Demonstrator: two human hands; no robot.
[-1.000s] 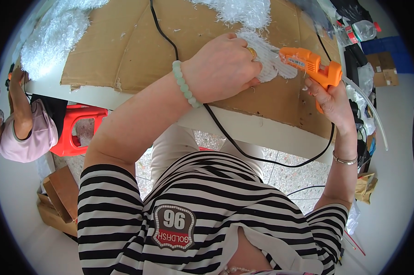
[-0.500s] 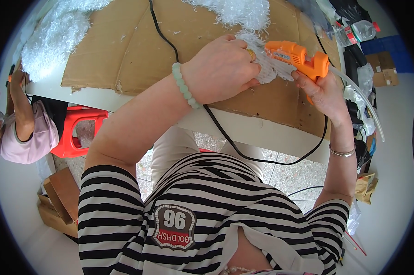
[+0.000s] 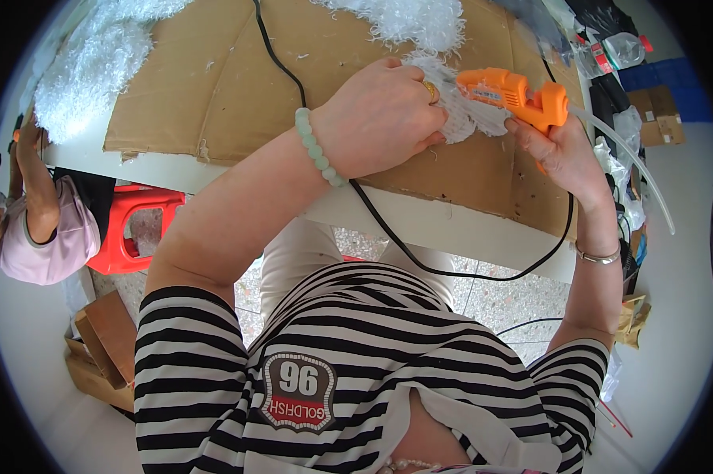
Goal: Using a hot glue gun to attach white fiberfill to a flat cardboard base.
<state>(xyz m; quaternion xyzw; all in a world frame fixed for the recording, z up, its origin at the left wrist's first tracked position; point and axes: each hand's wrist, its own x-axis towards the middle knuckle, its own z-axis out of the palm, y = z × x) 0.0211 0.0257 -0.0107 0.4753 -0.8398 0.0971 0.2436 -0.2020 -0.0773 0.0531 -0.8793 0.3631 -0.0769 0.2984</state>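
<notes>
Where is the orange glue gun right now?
In the head view, upper right: the orange glue gun is in the right hand, nozzle at the white fluffy piece under the left hand.

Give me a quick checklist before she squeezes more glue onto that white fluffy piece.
1. Right hand grips the orange glue gun: ok.
2. Left hand holds the white fluffy piece down on the cardboard sheet: ok.
3. Nozzle aimed at the piece: ok.
4. Left fingers clear of the hot tip: not ok, they look very close.
5. Black cord hangs free off the table edge: ok.
6. Glue stick loaded: cannot tell.
</notes>
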